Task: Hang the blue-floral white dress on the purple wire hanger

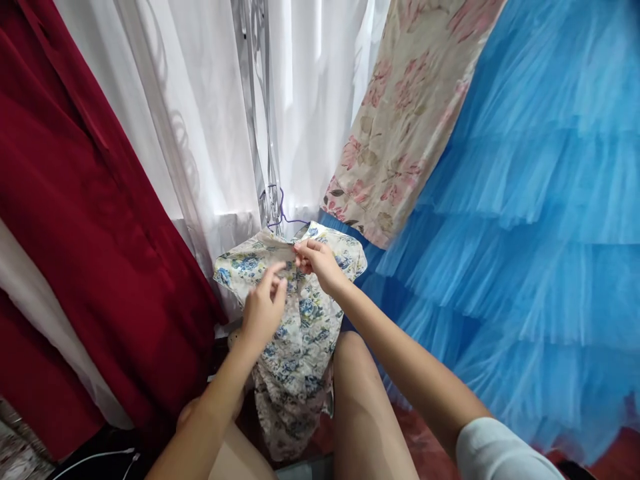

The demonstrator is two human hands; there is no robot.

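Note:
A short-sleeved white dress with blue flowers hangs in front of me on a purple wire hanger, its lower part between my knees. My right hand pinches the dress at the neckline, by the top of the centre front seam. Just left of it, my left hand hovers over the front of the dress with its fingers apart and slightly blurred. Nothing shows in the left hand. What lies between the right fingertips, beyond the fabric edge, is too small to make out.
Dark red cloth hangs at the left. White curtains and silvery ribbons are behind the dress. A pink-flowered cloth and a tiered blue tulle skirt hang at the right. A white cable lies at the lower left.

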